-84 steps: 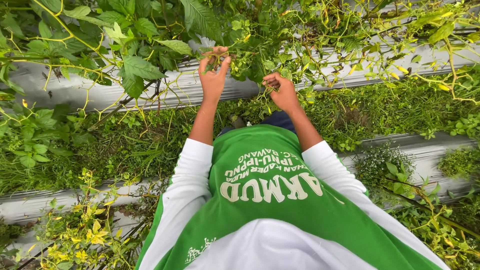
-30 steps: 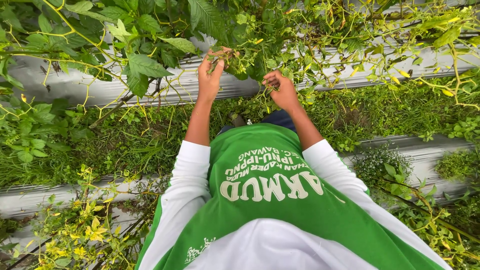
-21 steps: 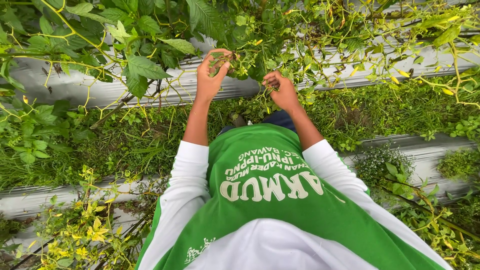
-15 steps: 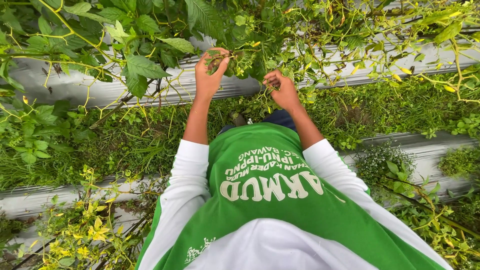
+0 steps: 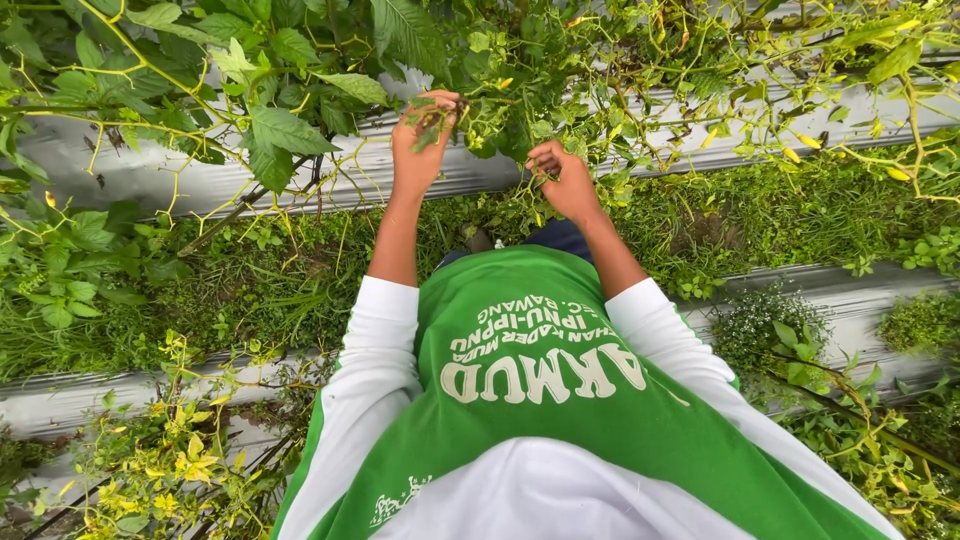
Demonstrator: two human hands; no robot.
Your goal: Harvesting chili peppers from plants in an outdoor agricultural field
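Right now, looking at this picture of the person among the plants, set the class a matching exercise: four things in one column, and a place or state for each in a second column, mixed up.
Things:
1. left hand
2. right hand
3. silver mulch sheet
4. yellowed plant

Places or states:
A. lower left corner
B. raised highest, fingers pinching green sprigs
C. lower, reaching into thin stems
D. covers the raised bed under the leaves

Pairs: 1-B, 2-C, 3-D, 4-A
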